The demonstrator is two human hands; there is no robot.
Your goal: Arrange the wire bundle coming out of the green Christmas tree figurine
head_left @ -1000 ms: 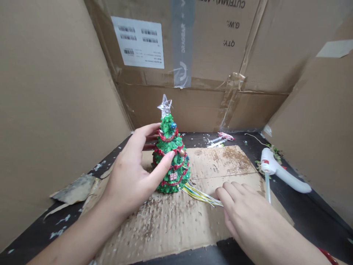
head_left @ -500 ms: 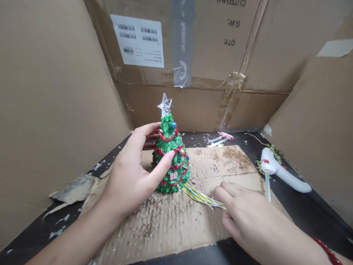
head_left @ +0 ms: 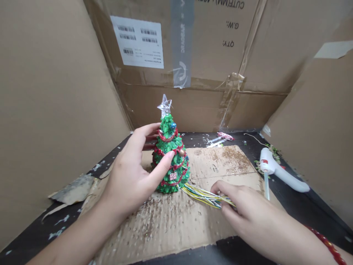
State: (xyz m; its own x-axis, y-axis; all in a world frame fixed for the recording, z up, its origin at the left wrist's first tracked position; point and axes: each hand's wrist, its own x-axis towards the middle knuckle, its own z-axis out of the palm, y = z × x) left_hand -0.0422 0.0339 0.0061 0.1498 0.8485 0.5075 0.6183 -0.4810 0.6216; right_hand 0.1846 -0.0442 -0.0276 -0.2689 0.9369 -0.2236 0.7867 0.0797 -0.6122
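A small green Christmas tree [head_left: 171, 162] with red garlands stands upright on a cardboard sheet [head_left: 165, 224], a clear star [head_left: 164, 105] on its tip. My left hand [head_left: 135, 162] is wrapped round the tree's left side, thumb across the front and fingers partly hidden behind it. From the tree's lower right runs a bundle of thin white, yellow and green strands [head_left: 200, 195]. Their far part lies between the thumb and fingers of my right hand [head_left: 237, 206]; the strand ends are hidden in that hand.
A white glue gun [head_left: 286, 177] lies at the right, its glue stick over the sheet's edge. Red-and-white string [head_left: 224, 136] lies behind the sheet. A torn scrap [head_left: 73, 191] is at the left. Cardboard walls [head_left: 204, 106] close off the back and sides.
My right hand has shifted slightly, its fingers opening a little round the strands, which now spread wider and show more of their length. My left hand and the tree have hardly moved.
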